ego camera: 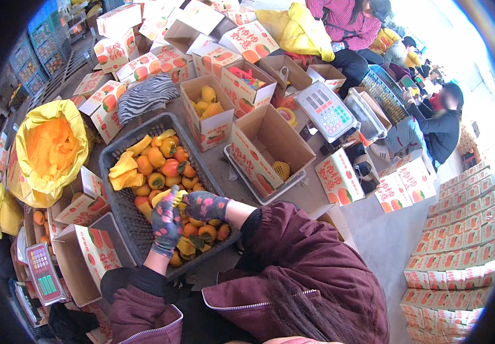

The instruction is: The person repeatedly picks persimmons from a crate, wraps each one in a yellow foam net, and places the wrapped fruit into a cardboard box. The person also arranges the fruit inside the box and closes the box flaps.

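Observation:
Both my hands wear dark gloves with a pink floral pattern and meet above a dark plastic crate of orange persimmons. My left hand grips a yellow foam net sleeve. From the other side, my right hand pinches the same sleeve. Whether a persimmon is inside it is hidden by my fingers. Loose foam sleeves lie on the fruit at the crate's left side. Beyond the crate, an open carton holds one net-wrapped persimmon and stands in a white tray.
Another carton holds several wrapped persimmons. A yellow sack of orange foam sleeves stands left. Scales sit at right and lower left. Stacked cartons line the right side. Co-workers sit farther back.

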